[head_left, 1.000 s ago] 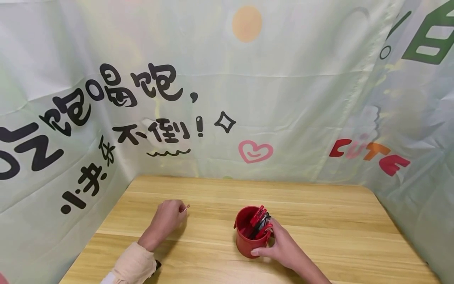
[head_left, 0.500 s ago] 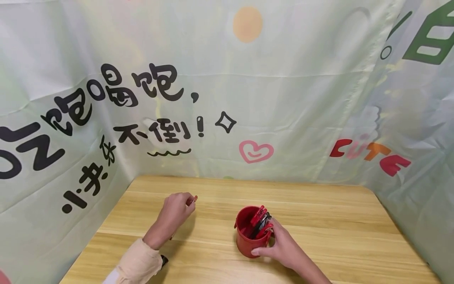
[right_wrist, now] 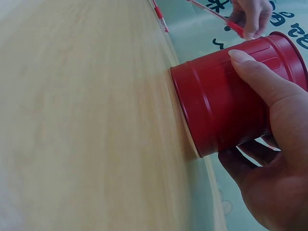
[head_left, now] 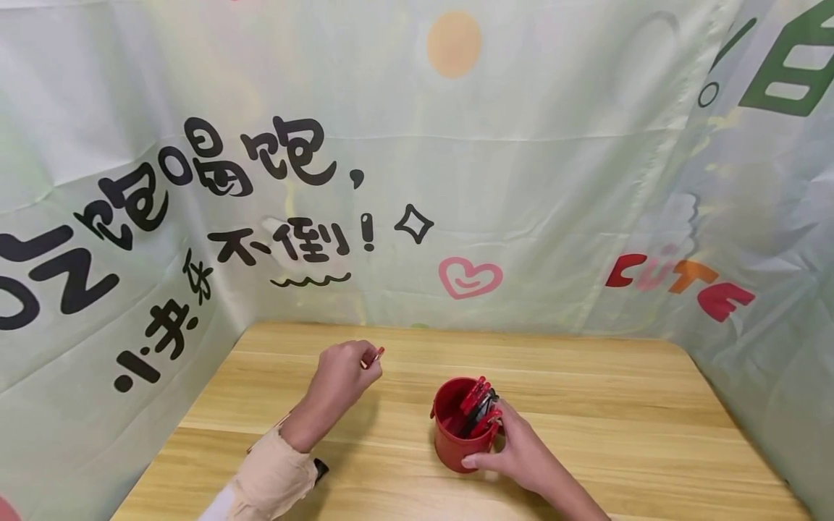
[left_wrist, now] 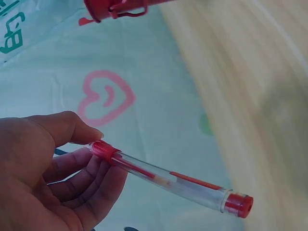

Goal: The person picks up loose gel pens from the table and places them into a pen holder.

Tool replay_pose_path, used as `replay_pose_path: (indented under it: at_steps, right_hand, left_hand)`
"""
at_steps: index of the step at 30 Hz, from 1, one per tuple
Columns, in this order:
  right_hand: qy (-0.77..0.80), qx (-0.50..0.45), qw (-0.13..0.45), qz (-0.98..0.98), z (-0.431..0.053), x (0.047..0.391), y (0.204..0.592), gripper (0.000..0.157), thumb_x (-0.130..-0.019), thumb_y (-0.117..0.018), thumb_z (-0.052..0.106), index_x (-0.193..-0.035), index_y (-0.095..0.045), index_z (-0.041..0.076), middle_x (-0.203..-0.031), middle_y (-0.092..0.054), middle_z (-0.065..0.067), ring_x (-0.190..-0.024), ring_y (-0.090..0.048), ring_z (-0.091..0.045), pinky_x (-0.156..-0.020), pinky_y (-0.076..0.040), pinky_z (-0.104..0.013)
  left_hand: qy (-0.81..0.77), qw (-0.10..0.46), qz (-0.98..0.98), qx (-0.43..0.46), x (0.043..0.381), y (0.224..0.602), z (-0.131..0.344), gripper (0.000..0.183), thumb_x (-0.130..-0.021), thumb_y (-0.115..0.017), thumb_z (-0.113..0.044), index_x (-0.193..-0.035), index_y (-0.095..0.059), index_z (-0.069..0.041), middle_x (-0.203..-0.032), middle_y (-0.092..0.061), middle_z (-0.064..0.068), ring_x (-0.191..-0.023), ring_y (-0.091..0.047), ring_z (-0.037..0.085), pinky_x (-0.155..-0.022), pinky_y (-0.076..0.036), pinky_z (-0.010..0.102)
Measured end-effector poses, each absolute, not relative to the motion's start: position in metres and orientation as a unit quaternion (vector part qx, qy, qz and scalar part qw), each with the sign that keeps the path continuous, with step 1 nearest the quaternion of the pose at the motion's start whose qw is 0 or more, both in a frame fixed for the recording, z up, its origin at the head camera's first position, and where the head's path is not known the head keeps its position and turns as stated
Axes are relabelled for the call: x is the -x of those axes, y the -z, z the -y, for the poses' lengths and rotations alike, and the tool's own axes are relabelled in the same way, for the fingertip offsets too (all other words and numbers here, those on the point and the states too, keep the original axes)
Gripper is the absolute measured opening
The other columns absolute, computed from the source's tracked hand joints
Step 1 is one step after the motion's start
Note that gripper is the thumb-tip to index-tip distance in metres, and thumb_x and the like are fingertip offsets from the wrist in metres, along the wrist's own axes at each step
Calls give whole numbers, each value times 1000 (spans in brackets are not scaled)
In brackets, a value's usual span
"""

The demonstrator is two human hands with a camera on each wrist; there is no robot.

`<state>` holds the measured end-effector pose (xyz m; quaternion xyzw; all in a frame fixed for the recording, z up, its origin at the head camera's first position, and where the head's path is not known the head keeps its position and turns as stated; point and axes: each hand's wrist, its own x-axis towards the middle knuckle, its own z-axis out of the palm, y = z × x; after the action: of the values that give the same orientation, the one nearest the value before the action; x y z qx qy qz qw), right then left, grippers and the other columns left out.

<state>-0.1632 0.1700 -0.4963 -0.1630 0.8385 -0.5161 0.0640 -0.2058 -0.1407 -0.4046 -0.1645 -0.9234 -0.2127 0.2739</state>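
My left hand (head_left: 345,376) pinches a clear-barrelled pen with red ink (left_wrist: 168,180) between thumb and fingers, above the table left of a red bucket (head_left: 449,441). The left wrist view shows its red grip at the fingertips and its red end plug pointing away from the hand. My right hand (head_left: 517,449) grips the bucket by its side, thumb in front and fingers behind. The bucket stands upright, with several red and black pens (head_left: 478,409) leaning to its right side. Their lower ends are hidden inside.
Another thin red pen (right_wrist: 159,14) lies on the wooden table (head_left: 586,405), partly hidden by the left forearm in the head view. A printed cloth (head_left: 521,181) hangs along the back and sides. A black piece (head_left: 321,470) shows at the left wrist.
My left hand has moved right and toward the back with the pen, nearing the bucket. The pen lying under the forearm has come partly into sight. My right hand and the bucket stay still.
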Motion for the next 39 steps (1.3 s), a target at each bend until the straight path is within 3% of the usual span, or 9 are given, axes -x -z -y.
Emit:
replay_pose_path:
  at_steps: [9,17,39]
  right_hand:
    - [516,166,60,-839,-171,164,498,103,-67,-96,44,-153,-42,26,-148,-56,4,-134,-59,-19,-105,-53,-23]
    - [513,167,63,-840,-172,166,496,101,-68,-96,44,-152,-42,31,-149,-55,5,-134,-57,-20,-101,-51,-16]
    - [513,178,51,-838,-172,162,499,98,-68,-96,43,-150,-44,25,-143,-59,7,-127,-62,-12,-103,-52,-21]
  left_hand:
    - [241,288,907,191,203,381,120,9,-80,-74,-4,-80,-78,-12,-73,-76,-3,-61,-65,6,-56,-48,19]
    - [265,317,881,228,198,364,96,7,-82,-76,-7,-85,-81,-11,-77,-78,-3,-63,-70,6,-59,-55,19]
    - [344,325,793,384,173,339,59,9,-87,-80,-7,-96,-79,-6,-86,-78,3,-74,-73,6,-69,-58,12]
